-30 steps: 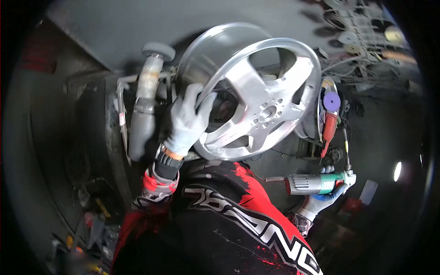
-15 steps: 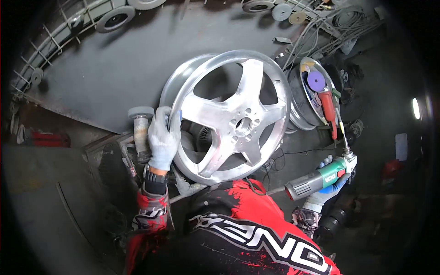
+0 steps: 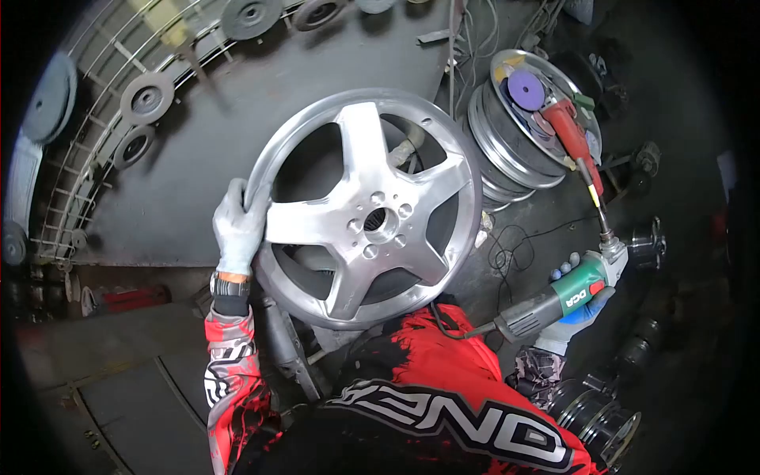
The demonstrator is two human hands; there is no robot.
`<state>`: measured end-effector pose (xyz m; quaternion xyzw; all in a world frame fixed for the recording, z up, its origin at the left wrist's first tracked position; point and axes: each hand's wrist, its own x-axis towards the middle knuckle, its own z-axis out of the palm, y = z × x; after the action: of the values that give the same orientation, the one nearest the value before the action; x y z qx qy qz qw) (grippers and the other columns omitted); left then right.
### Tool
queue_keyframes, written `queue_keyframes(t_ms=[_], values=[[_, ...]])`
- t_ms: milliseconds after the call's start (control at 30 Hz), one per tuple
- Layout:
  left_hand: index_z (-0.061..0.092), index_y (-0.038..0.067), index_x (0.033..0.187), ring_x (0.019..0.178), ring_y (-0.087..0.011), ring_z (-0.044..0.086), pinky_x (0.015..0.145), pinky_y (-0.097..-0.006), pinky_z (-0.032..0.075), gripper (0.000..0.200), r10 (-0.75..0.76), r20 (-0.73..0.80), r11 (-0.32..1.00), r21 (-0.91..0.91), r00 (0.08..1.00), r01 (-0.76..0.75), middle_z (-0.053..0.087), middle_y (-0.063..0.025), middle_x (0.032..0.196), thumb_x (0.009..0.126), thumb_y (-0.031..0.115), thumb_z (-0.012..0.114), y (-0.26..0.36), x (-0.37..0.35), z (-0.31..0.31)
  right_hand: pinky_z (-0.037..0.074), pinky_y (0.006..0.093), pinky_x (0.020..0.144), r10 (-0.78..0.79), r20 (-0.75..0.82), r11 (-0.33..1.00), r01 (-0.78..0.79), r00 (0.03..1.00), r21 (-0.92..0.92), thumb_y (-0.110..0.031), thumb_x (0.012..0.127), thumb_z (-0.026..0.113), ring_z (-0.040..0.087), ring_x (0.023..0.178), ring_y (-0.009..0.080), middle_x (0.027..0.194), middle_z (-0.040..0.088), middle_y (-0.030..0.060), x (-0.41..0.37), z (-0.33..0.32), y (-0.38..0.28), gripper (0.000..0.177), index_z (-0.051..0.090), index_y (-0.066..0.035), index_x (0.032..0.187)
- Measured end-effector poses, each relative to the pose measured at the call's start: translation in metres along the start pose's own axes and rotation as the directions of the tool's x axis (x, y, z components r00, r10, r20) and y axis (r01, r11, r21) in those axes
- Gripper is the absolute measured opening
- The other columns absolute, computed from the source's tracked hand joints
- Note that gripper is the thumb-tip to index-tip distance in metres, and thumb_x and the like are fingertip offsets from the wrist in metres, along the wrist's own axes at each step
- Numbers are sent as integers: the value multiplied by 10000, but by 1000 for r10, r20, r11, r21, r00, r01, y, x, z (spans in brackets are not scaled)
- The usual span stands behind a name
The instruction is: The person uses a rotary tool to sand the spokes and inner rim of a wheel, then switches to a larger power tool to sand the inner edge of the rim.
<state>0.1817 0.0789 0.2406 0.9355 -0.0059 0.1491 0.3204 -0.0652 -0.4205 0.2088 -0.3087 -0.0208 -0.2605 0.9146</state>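
A silver five-spoke alloy wheel rim faces me in the middle of the view, close against my body. My left hand, in a grey-white glove, is closed around its left edge, fingers partly hidden behind the lip. On the right, my right hand, in a blue-palmed glove, wraps the green and black angle grinder marked DCA. A long thin shaft extends upward from the grinder's head, apart from the wheel. Its cord runs toward my torso.
Another wheel rim lies at upper right, carrying a red grinder and a purple disc. A curved wire rack holds several abrasive discs at upper left. Black cable lies on the floor. More rims sit at lower right.
The wheel has rotated and now faces me more squarely, with my left hand moving left and down along with it. The grinder stays in my right hand. The camera view has shifted.
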Motion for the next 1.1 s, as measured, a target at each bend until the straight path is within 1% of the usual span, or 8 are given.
queue_keyframes(t_ms=[300,433,533,667,833,867,1000,1100], values=[[622,15,898,637,-192,541,650,-366,499,319,-103,-155,987,108,983,121,606,-118,714,954,308,736,4,-17,9,494,473,1001,72,63,997,-72,995,-13,-638,1005,538,589,1170,333,1384,535,241,44,-64,-13,901,289,4,1587],[645,14,932,664,-163,533,665,-345,499,302,-115,-292,976,143,949,162,611,-78,720,975,302,722,-8,-29,20,508,472,943,113,-148,994,-110,983,24,-670,979,549,624,1099,343,1389,557,260,71,-109,-8,909,344,1,1557],[647,-5,996,740,-165,565,726,-333,509,305,-163,-339,965,139,927,221,639,-84,813,1015,298,671,-14,-48,28,433,470,1033,218,228,957,-254,949,141,-621,995,518,544,1208,351,1418,522,239,116,-128,4,831,386,-4,1535],[653,-30,1115,876,-240,631,840,-368,515,344,-235,-442,937,134,865,323,687,-153,991,1060,304,591,-23,-90,38,454,473,996,341,105,913,-356,934,200,-654,987,497,558,1177,356,1395,542,217,153,-113,18,837,422,-4,1509],[656,-29,1186,970,-285,649,890,-392,508,367,-366,-491,867,128,790,481,703,-183,1084,1077,305,553,-12,-146,49,417,493,1017,476,306,808,-548,824,218,-663,1006,466,576,1094,326,1406,557,239,202,-127,53,845,411,-4,1530],[655,-32,1189,966,-275,645,891,-389,508,375,-428,-487,850,71,761,523,704,-180,1088,1079,311,548,-13,-161,53,425,570,1090,487,316,814,-555,814,173,-626,1041,372,660,1079,372,1403,585,240,214,-144,65,781,462,7,1490],[636,-58,1227,980,-219,620,905,-362,499,423,-634,-435,742,-111,639,661,695,-164,1109,1097,325,511,-2,-211,74,258,581,1224,394,444,756,-558,805,342,-608,1039,395,659,1086,366,1326,637,249,242,-51,96,778,481,34,1470],[611,-81,1302,1045,-243,635,934,-382,494,479,-630,-412,750,-106,658,653,702,-198,1187,1106,336,482,4,-245,91,341,539,1197,463,536,666,-676,706,316,-614,1025,440,656,1087,365,1333,623,263,273,-45,130,830,439,77,1484]])
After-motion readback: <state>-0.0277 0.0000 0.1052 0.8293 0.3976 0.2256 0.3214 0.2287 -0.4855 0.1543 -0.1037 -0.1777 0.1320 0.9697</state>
